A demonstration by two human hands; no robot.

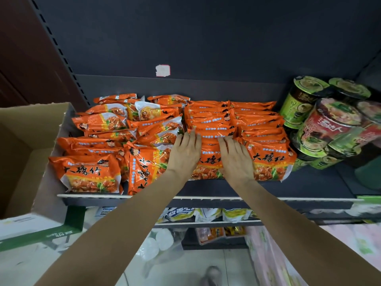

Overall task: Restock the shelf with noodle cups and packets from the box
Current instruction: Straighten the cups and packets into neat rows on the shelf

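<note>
Several orange noodle packets (268, 159) fill the dark shelf (309, 182) in rows; those at the left (86, 174) lie looser and tilted. My left hand (185, 151) and my right hand (235, 155) rest side by side on the front of the middle row (210, 120), fingers straight and pressing on the packet tops. Green and red noodle cups (327, 120) are stacked at the shelf's right end. The open cardboard box (31, 145) stands at the left, against the shelf's end; its inside is mostly hidden.
Bare shelf shows in front of the cups at the right. A lower shelf (206, 222) holds white and yellow packets (208, 214). A white and green carton (31, 230) sits under the box. White bags (156, 244) lie on the floor below.
</note>
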